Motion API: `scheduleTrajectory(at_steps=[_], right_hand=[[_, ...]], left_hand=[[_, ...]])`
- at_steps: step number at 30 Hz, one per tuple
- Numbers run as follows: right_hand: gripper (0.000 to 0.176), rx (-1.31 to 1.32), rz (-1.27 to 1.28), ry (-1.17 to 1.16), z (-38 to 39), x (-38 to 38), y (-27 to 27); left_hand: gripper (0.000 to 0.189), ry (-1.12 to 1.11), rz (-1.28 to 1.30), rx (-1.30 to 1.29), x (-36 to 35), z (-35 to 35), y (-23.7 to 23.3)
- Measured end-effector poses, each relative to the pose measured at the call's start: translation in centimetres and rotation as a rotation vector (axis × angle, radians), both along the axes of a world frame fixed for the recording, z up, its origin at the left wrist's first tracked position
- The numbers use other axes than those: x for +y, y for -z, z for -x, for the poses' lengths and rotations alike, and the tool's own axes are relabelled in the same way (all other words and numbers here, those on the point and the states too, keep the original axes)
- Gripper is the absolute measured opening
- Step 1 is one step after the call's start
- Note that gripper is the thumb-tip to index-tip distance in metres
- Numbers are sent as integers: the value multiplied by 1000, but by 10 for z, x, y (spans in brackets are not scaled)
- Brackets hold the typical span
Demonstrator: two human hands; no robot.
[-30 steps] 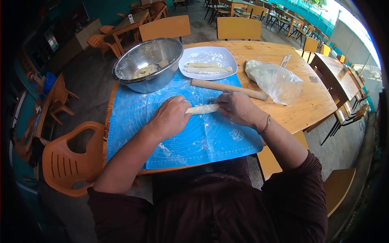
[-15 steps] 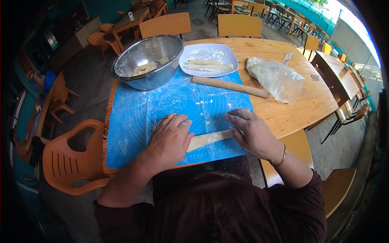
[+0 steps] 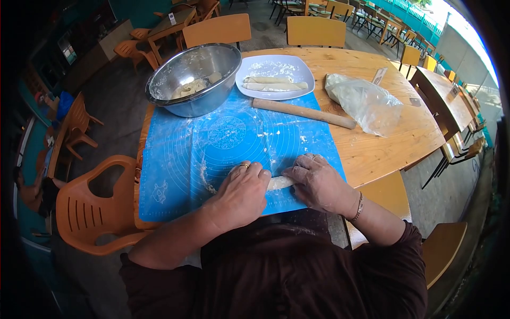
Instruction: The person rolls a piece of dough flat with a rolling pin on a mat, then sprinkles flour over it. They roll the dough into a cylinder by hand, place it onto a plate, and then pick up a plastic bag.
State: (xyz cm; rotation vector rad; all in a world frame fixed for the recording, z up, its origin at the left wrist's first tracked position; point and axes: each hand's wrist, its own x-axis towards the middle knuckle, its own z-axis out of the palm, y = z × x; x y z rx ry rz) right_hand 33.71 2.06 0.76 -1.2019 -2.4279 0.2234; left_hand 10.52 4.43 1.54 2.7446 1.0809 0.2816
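My left hand (image 3: pixel 241 191) and right hand (image 3: pixel 316 183) lie palm-down, grip open, on the ends of the dough roll (image 3: pixel 280 183), which rests on the blue mat (image 3: pixel 180 154) at the table's (image 3: pixel 382 149) near edge.

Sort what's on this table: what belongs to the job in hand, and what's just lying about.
In use:
- dough roll, under the left hand and right hand
- mat, under the dough

Lying untouched:
- rolling pin
- bowl
- plate
- bag
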Motion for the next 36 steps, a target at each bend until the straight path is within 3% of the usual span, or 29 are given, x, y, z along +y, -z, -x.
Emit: scheduleTrajectory(at_steps=[3, 8, 13, 16, 18, 22, 24, 25, 27, 36], right_hand=[[40, 126, 148, -65, -6, 7, -10], [33, 237, 463, -107, -19, 13, -35], [30, 326, 671, -49, -20, 26, -23], [26, 266, 632, -32, -19, 30, -16], [23, 169, 442, -2, -17, 30, -14], [21, 83, 321, 94, -13, 24, -17], [24, 59, 67, 256, -7, 15, -10], [24, 58, 67, 254, -4, 8, -5], [32, 65, -191, 76, 3, -5, 4], [37, 10, -54, 42, -3, 16, 15]], left_hand=[[28, 29, 42, -71, 5, 1, -7], [30, 33, 446, -92, 14, 4, -36], [36, -12, 506, -51, 22, 10, -33], [36, -5, 432, -92, 27, 16, -18], [34, 5, 377, -133, 26, 18, -16], [24, -34, 171, -67, 21, 21, -17], [24, -53, 59, -39, 20, 22, -12], [24, 1, 24, -112, 19, 22, -11], [24, 51, -9, -185, 19, 22, -7], [21, 78, 64, -124, 34, 18, -6]])
